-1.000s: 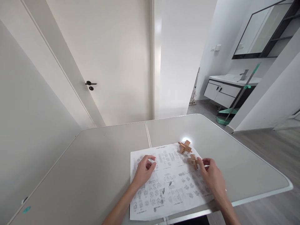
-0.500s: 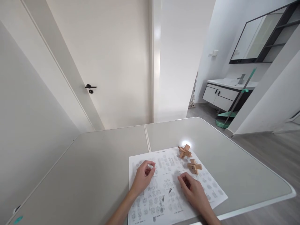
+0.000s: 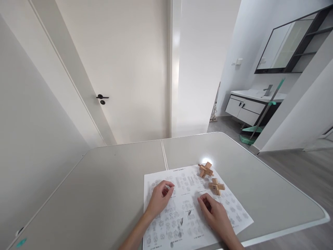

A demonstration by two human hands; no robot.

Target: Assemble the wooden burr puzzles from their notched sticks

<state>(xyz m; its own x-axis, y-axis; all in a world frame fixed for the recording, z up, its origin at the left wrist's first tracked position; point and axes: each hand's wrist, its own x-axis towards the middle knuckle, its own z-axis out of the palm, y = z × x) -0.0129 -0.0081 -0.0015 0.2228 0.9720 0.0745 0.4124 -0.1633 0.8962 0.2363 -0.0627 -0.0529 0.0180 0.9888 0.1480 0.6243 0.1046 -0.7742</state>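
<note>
A printed paper sheet [image 3: 187, 194] with rows of small grey diagrams lies on the table under both hands. My left hand [image 3: 160, 198] rests on the sheet's left side, fingers loosely curled, with a small gap between thumb and forefinger and nothing in it. On the right side, my right hand [image 3: 214, 211] is also loosely bent and holds nothing visible. Just beyond it sits a wooden interlocking puzzle piece cluster [image 3: 216, 186], cross-shaped, with a dark mark. Another wooden cross-shaped puzzle [image 3: 206, 169], with a stick through it, lies at the sheet's far right corner. Neither hand touches them.
The grey table [image 3: 117, 194] has a pale rim and a seam across it. A closed door [image 3: 130, 69] stands behind it. To the right are a washbasin cabinet [image 3: 244, 107], a mirror [image 3: 286, 45] and a green broom and dustpan [image 3: 247, 139].
The whole view has shifted slightly downward in the picture. Both hands and the two wooden puzzles keep nearly the same places on the sheet.
</note>
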